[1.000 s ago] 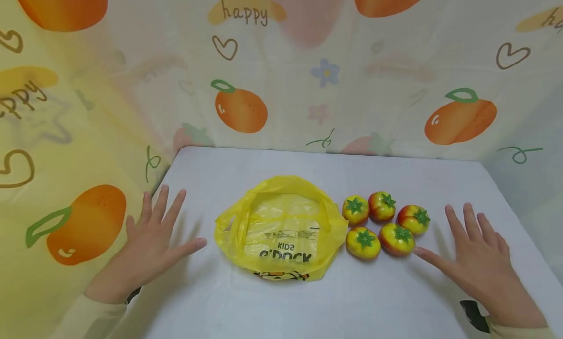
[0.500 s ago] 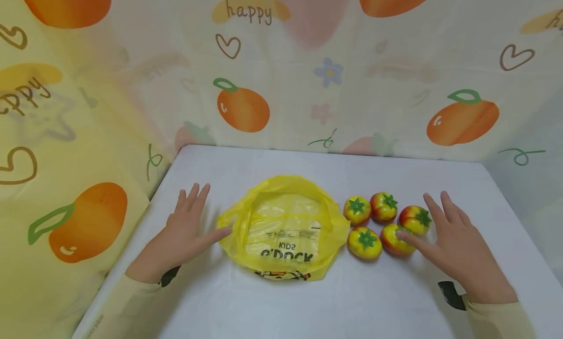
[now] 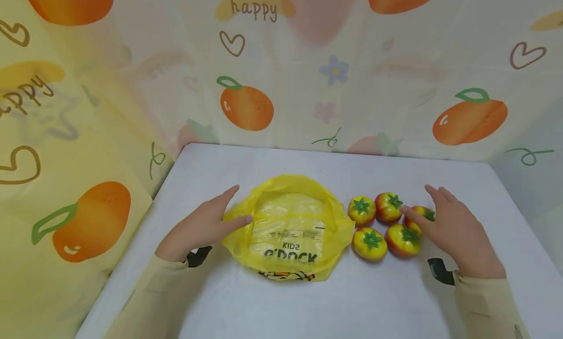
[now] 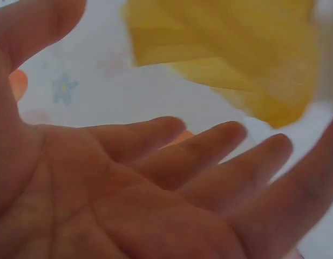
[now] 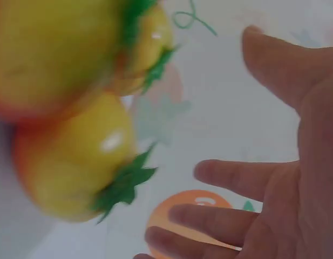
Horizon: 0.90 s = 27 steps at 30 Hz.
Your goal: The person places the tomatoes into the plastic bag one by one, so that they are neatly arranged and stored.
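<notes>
A yellow plastic bag (image 3: 288,261) lies mouth-up on the white table, dark lettering showing inside it. At its left edge my left hand (image 3: 200,231) hovers with spread fingers, the thumb overlapping the rim in the head view. The left wrist view shows the bag (image 4: 225,43) beyond the bare palm. Several red-and-yellow, tomato-like fruits (image 3: 369,243) with green star-shaped leaf tops sit right of the bag. My right hand (image 3: 459,234) is over their right side, partly covering the rightmost fruit (image 3: 413,221). Its fingers are extended and hold nothing; fruits (image 5: 74,162) appear beside it in the right wrist view.
The white table (image 3: 272,312) runs back to a cloth backdrop (image 3: 290,75) printed with oranges, hearts and flowers. More of this printed cloth (image 3: 88,148) hangs along the left side.
Both hands have moved inward: the left one to the right, up to the bag's edge, and the right one leftward, over the fruits. Bag and fruits stay put on the table.
</notes>
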Available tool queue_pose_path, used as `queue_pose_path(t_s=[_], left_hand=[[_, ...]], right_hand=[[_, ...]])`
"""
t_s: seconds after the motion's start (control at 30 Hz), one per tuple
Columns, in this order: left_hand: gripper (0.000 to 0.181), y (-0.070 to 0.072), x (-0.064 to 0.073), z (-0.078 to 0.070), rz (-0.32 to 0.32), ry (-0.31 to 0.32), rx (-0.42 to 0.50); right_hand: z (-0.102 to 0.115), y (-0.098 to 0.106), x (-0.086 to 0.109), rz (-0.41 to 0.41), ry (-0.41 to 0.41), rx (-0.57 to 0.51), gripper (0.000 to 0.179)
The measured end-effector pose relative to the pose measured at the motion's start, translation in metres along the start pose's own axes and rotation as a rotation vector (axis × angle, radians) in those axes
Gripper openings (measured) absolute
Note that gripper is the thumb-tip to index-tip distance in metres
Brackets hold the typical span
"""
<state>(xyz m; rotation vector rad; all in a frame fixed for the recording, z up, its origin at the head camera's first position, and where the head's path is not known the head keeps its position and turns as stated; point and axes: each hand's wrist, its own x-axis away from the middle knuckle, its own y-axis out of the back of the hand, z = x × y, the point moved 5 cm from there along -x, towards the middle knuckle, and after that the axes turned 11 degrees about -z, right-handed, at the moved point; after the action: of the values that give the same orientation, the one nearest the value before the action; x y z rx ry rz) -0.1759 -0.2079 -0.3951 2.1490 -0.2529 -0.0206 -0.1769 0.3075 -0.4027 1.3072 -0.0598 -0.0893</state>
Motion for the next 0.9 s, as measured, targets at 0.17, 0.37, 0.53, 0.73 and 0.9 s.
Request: queue_pose_path(t_s=[0.17, 0.37, 0.53, 0.73, 0.9], left_hand=[[0.099, 0.003, -0.007, -0.015, 0.052, 0.000, -0.025], [0.094, 0.001, -0.008, -0.015, 0.088, 0.025, -0.054], [0.093, -0.009, -0.012, -0.009, 0.100, 0.008, -0.044], [0.093, -0.012, -0.016, -0.001, 0.094, -0.005, -0.068], [0.088, -0.009, -0.016, -0.001, 0.092, -0.014, -0.069]], right_hand=[[0.009, 0.001, -0.004, 0.032, -0.020, -0.053, 0.112], [0.010, -0.006, -0.006, 0.082, -0.054, -0.088, 0.110], [0.004, -0.008, -0.007, 0.124, -0.064, -0.073, 0.108], [-0.001, -0.010, -0.009, 0.186, -0.058, -0.045, 0.107], [-0.007, -0.013, -0.010, 0.234, -0.071, -0.040, 0.110]])
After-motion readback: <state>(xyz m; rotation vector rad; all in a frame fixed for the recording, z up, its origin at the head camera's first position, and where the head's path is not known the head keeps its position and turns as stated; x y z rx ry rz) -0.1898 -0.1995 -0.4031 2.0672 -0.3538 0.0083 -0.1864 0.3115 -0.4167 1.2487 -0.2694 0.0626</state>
